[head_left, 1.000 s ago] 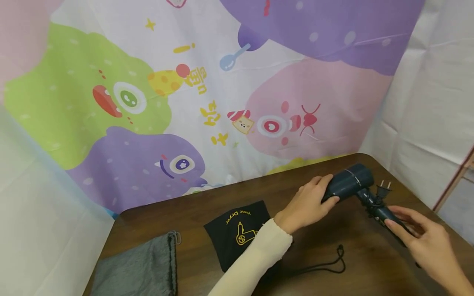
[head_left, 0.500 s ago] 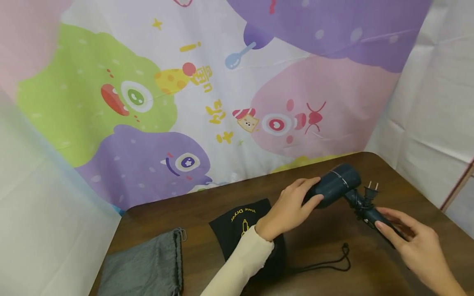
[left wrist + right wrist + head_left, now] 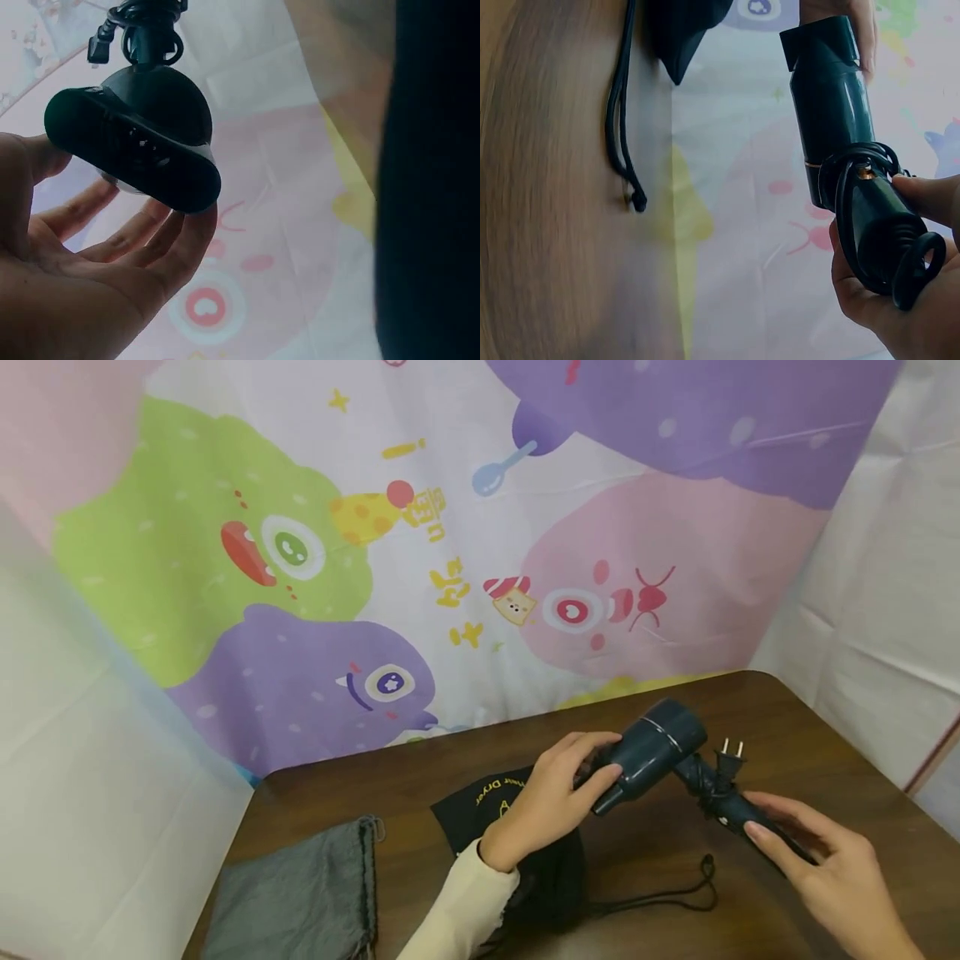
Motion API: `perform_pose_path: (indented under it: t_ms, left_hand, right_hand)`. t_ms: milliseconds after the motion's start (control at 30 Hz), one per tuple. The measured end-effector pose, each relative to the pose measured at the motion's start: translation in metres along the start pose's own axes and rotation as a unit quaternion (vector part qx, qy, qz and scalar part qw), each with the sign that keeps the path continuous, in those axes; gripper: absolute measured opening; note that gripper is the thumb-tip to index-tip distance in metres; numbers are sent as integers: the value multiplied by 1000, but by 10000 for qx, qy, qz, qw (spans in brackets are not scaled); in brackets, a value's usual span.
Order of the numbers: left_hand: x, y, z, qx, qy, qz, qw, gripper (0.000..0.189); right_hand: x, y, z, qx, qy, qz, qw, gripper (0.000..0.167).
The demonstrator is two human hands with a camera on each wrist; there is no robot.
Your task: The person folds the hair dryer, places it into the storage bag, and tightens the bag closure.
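Note:
A dark blue hair dryer (image 3: pixel 648 752) is held up over the table by both hands, its cord wound around the handle and its two-pin plug (image 3: pixel 730 762) sticking up. My left hand (image 3: pixel 551 797) holds the flat nozzle end; in the left wrist view, thumb and fingers sit at opposite ends of the wide nozzle (image 3: pixel 139 154). The right hand (image 3: pixel 832 852) grips the handle (image 3: pixel 889 217), thumb along its side. A black drawstring pouch (image 3: pixel 551 881) with yellow "Hair Dryer" print lies below the left hand, partly hidden by that arm.
A grey cloth drawstring pouch (image 3: pixel 296 893) lies flat on the wooden table (image 3: pixel 832 760) at the left. The black pouch's cord (image 3: pixel 667 902) trails to the right. Behind the table hangs a cartoon-print cloth (image 3: pixel 450 677), with white cloth (image 3: pixel 885 635) at the sides.
Both hands have brought the hair dryer left and a little nearer. The left hand has slid back from the barrel toward the nozzle, which now shows beneath its fingers. The head view has shifted slightly.

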State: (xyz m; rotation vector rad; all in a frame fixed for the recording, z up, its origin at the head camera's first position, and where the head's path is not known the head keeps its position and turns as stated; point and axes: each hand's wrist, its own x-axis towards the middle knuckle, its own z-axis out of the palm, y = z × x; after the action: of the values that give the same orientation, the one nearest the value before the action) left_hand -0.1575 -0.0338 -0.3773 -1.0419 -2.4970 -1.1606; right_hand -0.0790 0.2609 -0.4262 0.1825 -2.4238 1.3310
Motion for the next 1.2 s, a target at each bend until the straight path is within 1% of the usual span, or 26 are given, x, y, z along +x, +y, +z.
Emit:
perform_pose_path:
  t_ms: [100,200,300,400,500,600,733,867,933,1067,1200]
  left_hand:
    - [-8,0,-5,-96,48,14,9999,39]
    - [-18,1,-10,-147,151,15,9998,37]
    - [-28,3,-14,-446,158,-82,9988,37]
    - [-37,2,-18,-811,79,-246,9964,37]
    - [-44,-1,-23,-1128,26,-514,9923,37]
    - [-53,-5,-28,-1254,-94,-730,9894,37]
    - [-63,-8,-32,-1530,-376,-998,9824,42]
    - [-73,-8,-36,-1928,-649,-1188,9719,50]
    - [-78,-8,-38,-2106,-753,-1229,9669,55]
    - [-87,-7,-40,-2399,-710,-1266,9599,62]
    - [-93,-3,-43,-2535,-559,-1253,9576,62]
  right_hand:
    - [-1,-5,3,52,19,-24,10000,38]
    - [-4,-11,6,145,-58,-21,9999,38]
    - [-7,-16,8,186,-130,-7,9997,37]
    - [-9,-20,10,275,-191,-141,9993,36]
    - [-11,-24,13,432,-294,-374,9979,37]
    - [-14,-27,18,511,-450,-565,9961,37]
    - [-19,-32,24,488,-638,-551,9952,37]
    - [-22,-36,28,480,-831,-487,9942,36]
    - [-23,-37,30,514,-928,-498,9931,36]
    - [-24,-39,34,646,-1092,-586,9902,37]
    - [-23,-42,36,719,-1113,-695,9887,37]
